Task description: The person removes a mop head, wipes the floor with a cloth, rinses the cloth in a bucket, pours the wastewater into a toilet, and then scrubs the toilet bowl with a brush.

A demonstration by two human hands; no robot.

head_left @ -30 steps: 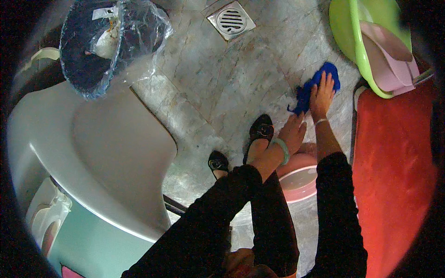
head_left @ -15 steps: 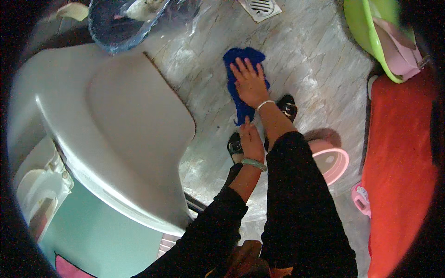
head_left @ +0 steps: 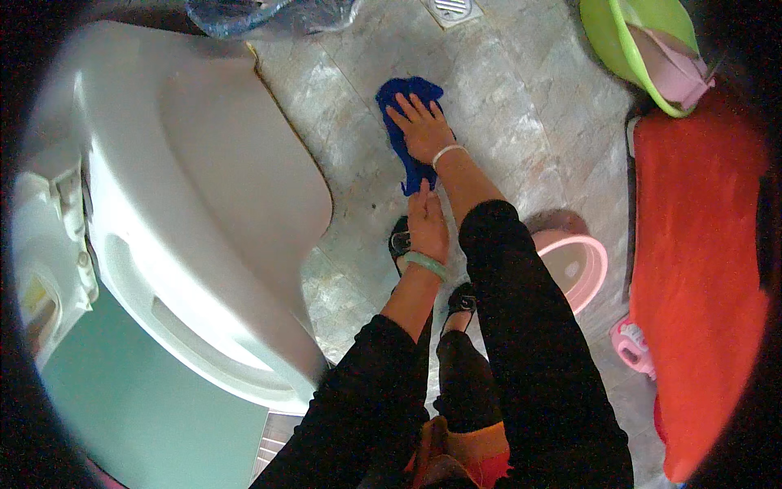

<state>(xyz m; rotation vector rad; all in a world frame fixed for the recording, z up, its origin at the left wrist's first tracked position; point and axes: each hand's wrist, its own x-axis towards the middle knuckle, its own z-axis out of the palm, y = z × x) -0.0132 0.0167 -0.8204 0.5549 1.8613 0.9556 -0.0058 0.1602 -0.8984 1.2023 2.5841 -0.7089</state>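
Note:
A dark blue cloth [head_left: 399, 88] lies spread on the grey marbled floor [head_left: 497, 122]. On top of it my right hand [head_left: 422, 130] rests flat, palm down and fingers apart, a pale bangle at the wrist. My left hand [head_left: 428, 226], with a green bangle, reaches its outstretched fingertips to the cloth's near end. Nothing shows gripped in it, though its palm side is hidden. Both arms wear black sleeves. My feet in black buckled shoes stand just below the hands.
A large white tub-like fixture [head_left: 244, 155] curves along the left. On the right are a pink basin [head_left: 599, 269], a pink bottle [head_left: 629, 344], a red cover [head_left: 692, 269] and a green basin [head_left: 627, 49] holding a pink container. A floor drain [head_left: 450, 10] lies at the far edge.
My right foot has stepped back, from beside the right wrist to nearer me. Both hands stay at the cloth, which lies almost in the same place. The whole view has shifted slightly.

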